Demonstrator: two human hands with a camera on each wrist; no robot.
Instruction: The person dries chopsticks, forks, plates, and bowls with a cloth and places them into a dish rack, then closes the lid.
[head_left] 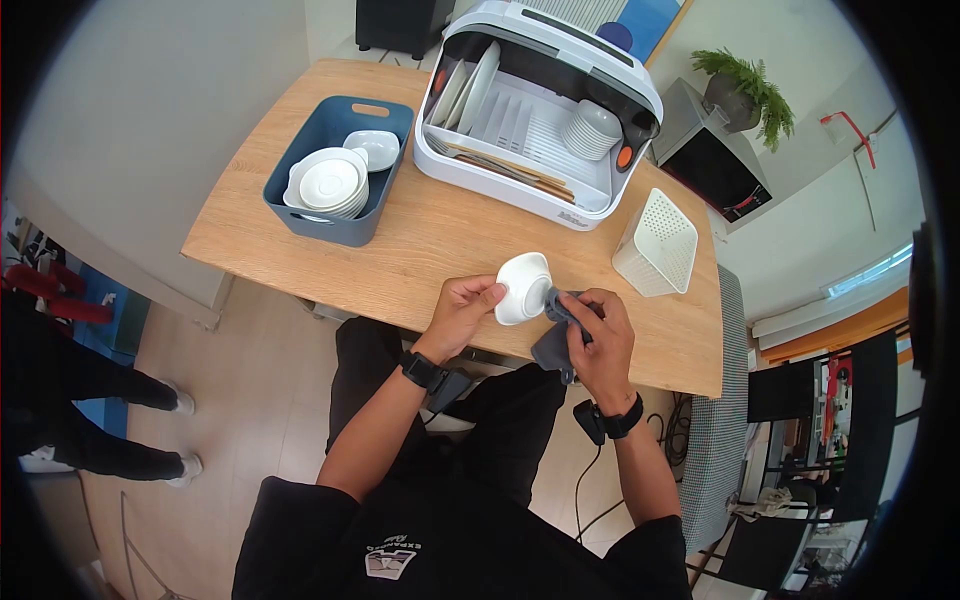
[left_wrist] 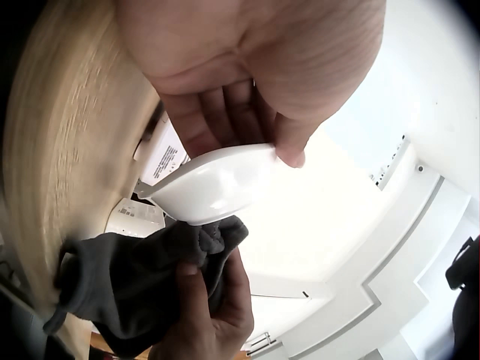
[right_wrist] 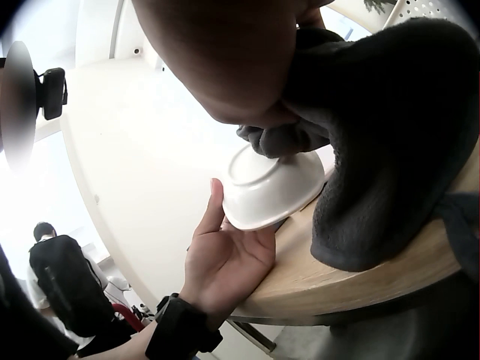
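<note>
A small white bowl (head_left: 522,288) is tipped on its side above the table's front edge, its base with a foot ring toward the right hand. My left hand (head_left: 463,316) pinches its rim, thumb on one side and fingers on the other. A dark grey cloth (head_left: 560,349) is bunched in my right hand (head_left: 603,345), which presses it to the bowl's underside. In the left wrist view the cloth (left_wrist: 142,277) meets the bowl (left_wrist: 214,184) from below. Part of the cloth hangs loose, as the right wrist view shows.
A blue-grey bin (head_left: 345,228) with stacked white bowls (head_left: 328,182) stands at the left. Behind is a white dish cabinet (head_left: 500,187) holding plates, bowls and chopsticks. A white perforated basket (head_left: 655,245) sits at the right. Another person's legs (head_left: 125,425) show at far left.
</note>
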